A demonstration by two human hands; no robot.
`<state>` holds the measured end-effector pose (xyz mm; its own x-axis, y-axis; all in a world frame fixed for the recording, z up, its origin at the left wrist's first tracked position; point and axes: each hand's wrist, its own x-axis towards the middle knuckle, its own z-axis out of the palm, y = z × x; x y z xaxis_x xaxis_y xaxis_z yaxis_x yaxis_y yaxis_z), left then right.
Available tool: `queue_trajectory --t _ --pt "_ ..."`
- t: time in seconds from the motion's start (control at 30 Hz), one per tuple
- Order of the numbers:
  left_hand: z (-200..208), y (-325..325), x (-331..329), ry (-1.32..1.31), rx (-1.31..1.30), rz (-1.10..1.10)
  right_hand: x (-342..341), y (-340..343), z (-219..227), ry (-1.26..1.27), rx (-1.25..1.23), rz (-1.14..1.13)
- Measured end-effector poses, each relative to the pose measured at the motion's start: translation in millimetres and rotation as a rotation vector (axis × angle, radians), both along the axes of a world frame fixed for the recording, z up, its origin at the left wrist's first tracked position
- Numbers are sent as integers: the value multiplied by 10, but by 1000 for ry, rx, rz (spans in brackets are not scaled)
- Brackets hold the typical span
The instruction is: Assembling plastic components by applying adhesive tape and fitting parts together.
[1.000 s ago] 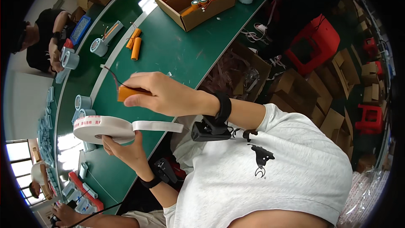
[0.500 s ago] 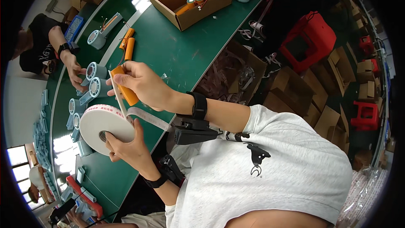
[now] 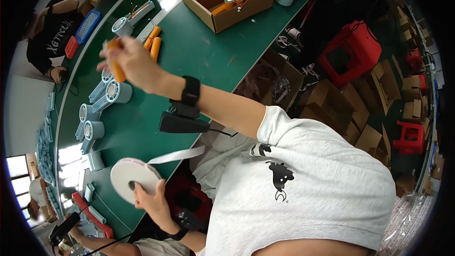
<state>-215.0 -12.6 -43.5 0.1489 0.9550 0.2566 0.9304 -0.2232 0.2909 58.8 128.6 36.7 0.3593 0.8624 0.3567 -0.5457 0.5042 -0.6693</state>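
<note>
My right hand (image 3: 137,64), blurred by motion, is closed round an orange battery pack (image 3: 117,72) above the far side of the green table. Near the table's front edge, my left hand (image 3: 154,206) grips a white tape roll (image 3: 124,176), with a finger at its core hole and the thumb against its side. A loose strip of tape (image 3: 177,155) sticks out from the roll toward my shirt. Two more orange battery packs (image 3: 155,49) lie beyond my right hand. Light-blue round housings with handles (image 3: 116,91) stand below and beside that hand.
A cardboard box (image 3: 215,16) full of orange batteries stands on the green table (image 3: 189,61). Another person (image 3: 57,38) sits across it, near a blue tray (image 3: 88,26). Red stools (image 3: 353,52) and open cartons (image 3: 329,99) crowd the floor to the right.
My right hand has lifted the battery pack away from the tape roll, toward the far left. My left hand has drawn the roll nearer to me. The other person's hand has left the housings.
</note>
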Motion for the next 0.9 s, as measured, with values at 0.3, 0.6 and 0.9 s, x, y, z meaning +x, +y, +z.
queue_trajectory --t 0.3,0.6,0.9 --pt "543 294 -251 92 208 -35 -1303 990 -846 -1366 31 -43" --pt "897 996 909 27 -10 -689 172 -765 167 -1950 -68 1041" --pt "570 734 1412 -189 -141 -921 1075 -1616 170 -1109 150 258"
